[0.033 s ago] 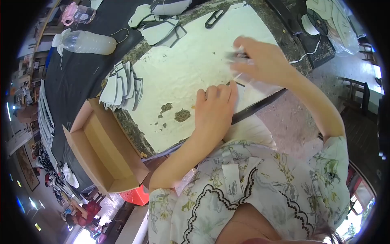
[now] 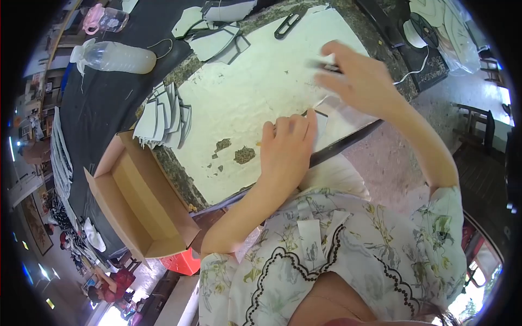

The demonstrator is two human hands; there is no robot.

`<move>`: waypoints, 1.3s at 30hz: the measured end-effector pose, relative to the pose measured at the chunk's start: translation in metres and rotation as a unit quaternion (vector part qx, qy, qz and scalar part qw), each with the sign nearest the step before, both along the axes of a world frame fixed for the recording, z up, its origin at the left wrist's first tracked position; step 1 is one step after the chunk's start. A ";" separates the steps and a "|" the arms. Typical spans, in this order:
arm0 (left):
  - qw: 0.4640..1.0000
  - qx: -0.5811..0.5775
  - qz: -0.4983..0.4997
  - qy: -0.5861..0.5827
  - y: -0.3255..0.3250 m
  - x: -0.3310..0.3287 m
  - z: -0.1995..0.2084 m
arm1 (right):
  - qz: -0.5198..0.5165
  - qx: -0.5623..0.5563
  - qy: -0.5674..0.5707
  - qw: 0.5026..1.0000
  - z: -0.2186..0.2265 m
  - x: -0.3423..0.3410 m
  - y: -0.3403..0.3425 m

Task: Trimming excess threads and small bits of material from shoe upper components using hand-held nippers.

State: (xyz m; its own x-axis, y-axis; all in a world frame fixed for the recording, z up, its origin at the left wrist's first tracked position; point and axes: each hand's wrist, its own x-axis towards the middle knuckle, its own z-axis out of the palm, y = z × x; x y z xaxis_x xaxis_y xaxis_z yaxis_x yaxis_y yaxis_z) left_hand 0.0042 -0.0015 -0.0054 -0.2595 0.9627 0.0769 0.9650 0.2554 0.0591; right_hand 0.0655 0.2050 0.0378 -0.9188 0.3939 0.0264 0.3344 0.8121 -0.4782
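Note:
My left hand (image 2: 288,144) lies on the pale work board (image 2: 239,103), fingers bent and close together. Its fingertips press down a small white piece with a dark edge (image 2: 321,120), mostly covered by the hand. To the right and farther off, my right hand (image 2: 361,79) is raised over the board and smeared by motion. A slim dark object (image 2: 328,67) sits between its thumb and fingers, too blurred to name. On the board's left edge lies a fanned stack of white pieces with dark edging (image 2: 163,117); more edged pieces (image 2: 217,43) lie at the far side.
An open cardboard box (image 2: 141,198) stands at the left of the board. A black cutter-like tool (image 2: 288,25) lies at the far edge. Beyond are a cloudy plastic bottle (image 2: 117,57) and a pink-lidded jar (image 2: 106,19). A spool (image 2: 420,31) with white cord is far right.
My right hand has shifted slightly away and to the right with the dark object. My left hand stays on the white piece.

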 end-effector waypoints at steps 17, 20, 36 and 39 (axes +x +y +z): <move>0.994 0.103 0.016 0.018 -0.012 0.010 -0.012 | -0.039 0.060 0.050 0.996 -0.054 0.046 -0.068; 0.995 0.099 0.015 0.012 -0.012 0.011 -0.011 | -0.040 0.068 0.057 0.995 -0.059 0.048 -0.063; 0.928 0.260 0.182 0.193 -0.104 -0.143 0.052 | 0.045 -0.056 0.132 0.989 -0.056 0.048 -0.049; 0.953 0.119 0.206 0.186 -0.111 -0.160 0.051 | 0.212 -0.042 0.113 0.970 -0.038 0.032 -0.075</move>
